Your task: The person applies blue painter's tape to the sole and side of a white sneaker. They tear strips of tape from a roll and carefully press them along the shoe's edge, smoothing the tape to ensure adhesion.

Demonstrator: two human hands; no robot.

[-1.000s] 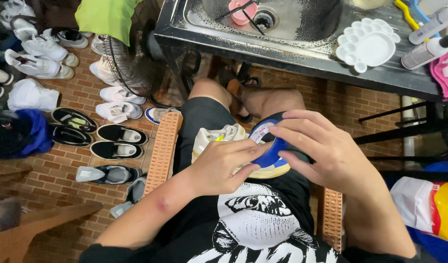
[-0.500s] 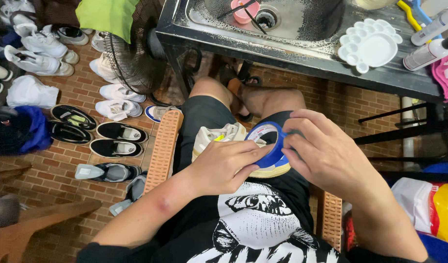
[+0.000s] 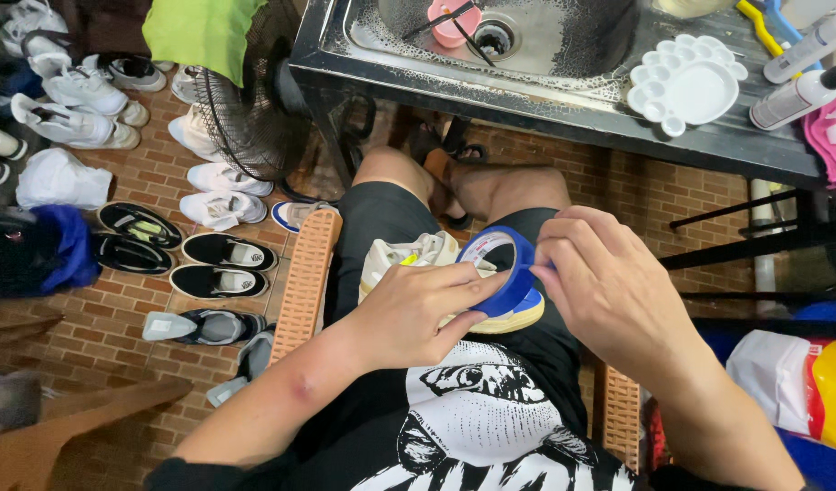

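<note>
I sit with a white sneaker (image 3: 409, 256) with a yellow and blue sole lying across my lap. Over it I hold a roll of blue tape (image 3: 506, 265) between both hands. My left hand (image 3: 416, 312) pinches the roll from below and the left, thumb along its rim. My right hand (image 3: 609, 288) grips the roll's right side, fingers curled over its top edge. The sneaker's toe end is hidden under the roll and my hands.
A black metal sink table (image 3: 564, 100) stands ahead with a pink cup (image 3: 453, 22), a white paint palette (image 3: 687, 84) and bottles (image 3: 796, 98). A fan (image 3: 254, 100) stands at left. Several pairs of shoes (image 3: 209, 264) lie on the brick floor.
My right hand has shifted off the top of the tape roll to its right side, so the roll's open ring now shows. The left hand stays under it.
</note>
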